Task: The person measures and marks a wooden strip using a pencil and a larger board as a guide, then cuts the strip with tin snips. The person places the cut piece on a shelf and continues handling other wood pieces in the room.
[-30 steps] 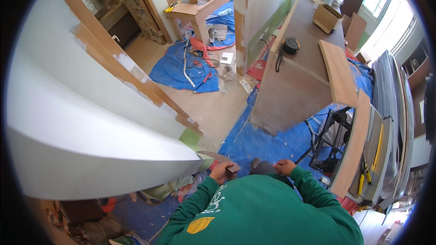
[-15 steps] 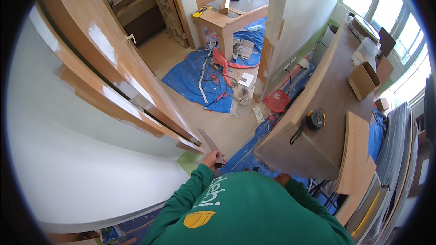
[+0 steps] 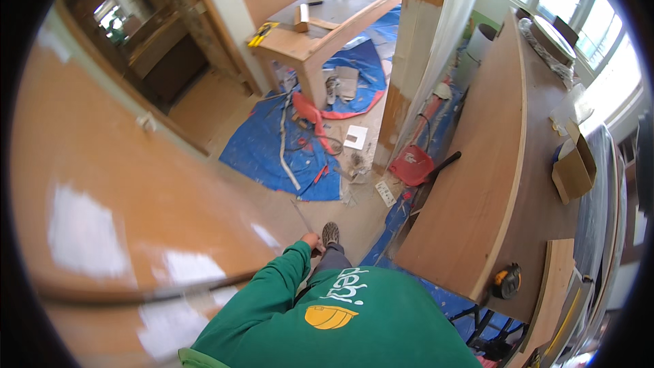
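My left hand [image 3: 313,241] is low in the middle of the picture, closed around the grip end of what looks like a hand saw. Its thin blade [image 3: 300,214] points forward and slightly left, seen almost edge-on above the floor. Much of the grip is hidden by my fingers. One of my shoes [image 3: 330,233] shows just right of that hand. My right hand is out of sight, hidden by my green shirt.
A brown wooden door [image 3: 136,184] fills the left side. A long wooden counter [image 3: 470,163] runs along the right, bearing a tape measure [image 3: 507,281] and a cardboard box [image 3: 573,167]. Blue sheeting [image 3: 262,146] with scraps lies ahead, before a work table [image 3: 293,44].
I have stepped forward past the door edge, and the table and sheeting are nearer. The saw stays in my left hand, its blade now turned edge-on. My right hand has left the view.
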